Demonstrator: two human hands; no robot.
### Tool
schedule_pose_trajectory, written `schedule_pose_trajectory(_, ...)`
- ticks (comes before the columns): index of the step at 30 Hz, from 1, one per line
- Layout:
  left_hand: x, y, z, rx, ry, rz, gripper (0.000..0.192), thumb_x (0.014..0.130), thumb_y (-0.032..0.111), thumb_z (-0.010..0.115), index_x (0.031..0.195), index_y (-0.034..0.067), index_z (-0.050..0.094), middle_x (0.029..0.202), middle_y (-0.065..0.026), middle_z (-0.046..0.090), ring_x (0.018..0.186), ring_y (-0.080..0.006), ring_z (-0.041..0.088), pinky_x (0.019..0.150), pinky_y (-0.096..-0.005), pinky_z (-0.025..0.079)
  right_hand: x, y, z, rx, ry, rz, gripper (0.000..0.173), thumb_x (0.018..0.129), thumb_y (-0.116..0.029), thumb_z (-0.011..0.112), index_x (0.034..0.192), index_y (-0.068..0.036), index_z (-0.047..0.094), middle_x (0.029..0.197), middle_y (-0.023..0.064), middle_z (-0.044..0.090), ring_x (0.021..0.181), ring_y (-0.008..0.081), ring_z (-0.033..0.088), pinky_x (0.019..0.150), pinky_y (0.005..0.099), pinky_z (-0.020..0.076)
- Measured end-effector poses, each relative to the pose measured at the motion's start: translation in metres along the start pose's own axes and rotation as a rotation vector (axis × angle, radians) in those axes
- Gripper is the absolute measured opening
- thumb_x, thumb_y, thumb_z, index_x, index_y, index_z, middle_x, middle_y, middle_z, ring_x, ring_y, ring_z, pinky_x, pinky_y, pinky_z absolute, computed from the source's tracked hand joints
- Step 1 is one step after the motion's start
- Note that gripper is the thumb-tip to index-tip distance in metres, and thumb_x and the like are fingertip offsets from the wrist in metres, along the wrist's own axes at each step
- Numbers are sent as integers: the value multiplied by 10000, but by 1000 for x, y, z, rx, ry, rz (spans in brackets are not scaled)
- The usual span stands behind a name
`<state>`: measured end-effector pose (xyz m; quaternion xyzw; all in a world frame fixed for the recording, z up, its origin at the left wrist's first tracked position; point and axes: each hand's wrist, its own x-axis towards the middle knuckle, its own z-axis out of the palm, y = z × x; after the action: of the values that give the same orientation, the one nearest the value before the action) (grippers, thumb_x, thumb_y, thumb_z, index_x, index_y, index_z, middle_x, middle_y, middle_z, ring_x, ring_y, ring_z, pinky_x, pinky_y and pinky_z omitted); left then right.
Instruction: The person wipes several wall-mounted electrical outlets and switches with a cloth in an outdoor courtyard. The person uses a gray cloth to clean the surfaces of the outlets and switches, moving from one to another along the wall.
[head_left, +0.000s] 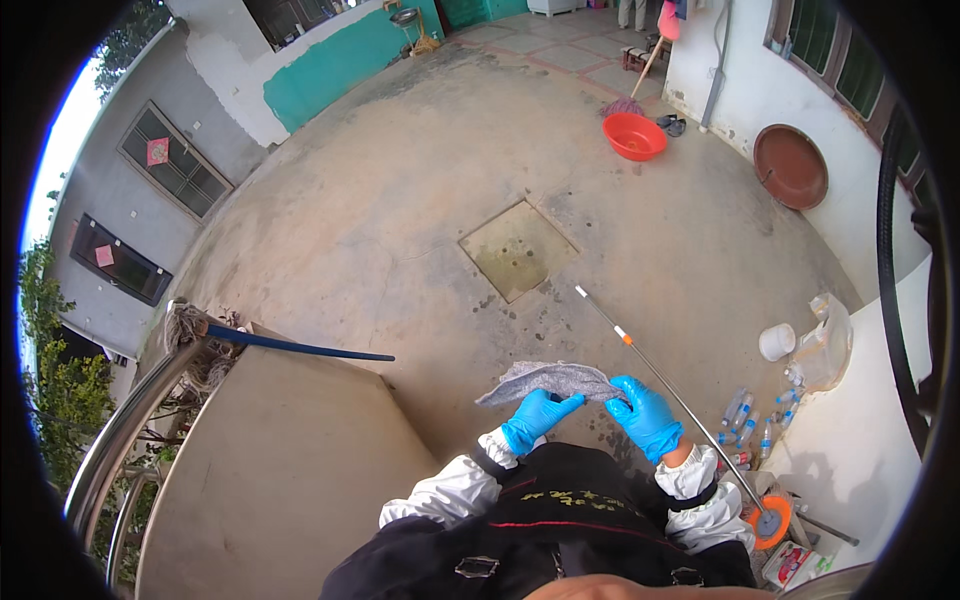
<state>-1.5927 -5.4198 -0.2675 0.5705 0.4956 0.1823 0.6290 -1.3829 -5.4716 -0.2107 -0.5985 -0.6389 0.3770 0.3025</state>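
A grey cloth is stretched between my two hands in front of my dark apron. My left hand, in a blue glove, grips its lower edge near the middle. My right hand, gloved in the same blue, pinches the cloth's right end. To the right of my right hand leans a spin mop's metal pole, its orange mop head at the lower right. Neither hand touches the pole.
A low wall with a steel railing and blue-handled mop is at left. Plastic bottles and a white bucket lie right. Farther off are a red basin, a square drain cover and a person's legs.
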Motion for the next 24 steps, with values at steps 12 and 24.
schedule_pose_trajectory(12, -11, 36, 89, 427, -34, 551, 567, 760, 364, 753, 1222, 143, 511, 864, -67, 604, 732, -208, 597, 688, -318, 502, -96, 8, -47, -1, 258, 4, 331, 829, -145, 677, 1125, -32, 580, 1001, 162, 636, 858, 277, 648, 736, 348, 516)
schedule_pose_trajectory(24, -35, 5, -20, -417, -35, -9, 358, 837, 21, 555, 1189, 75, 587, 984, -38, 658, 865, -121, 622, 691, -280, 516, -16, 14, 47, 303, -35, -72, 480, 756, -51, 745, 1189, -41, 537, 1184, 93, 546, 1004, 203, 569, 863, 341, 483)
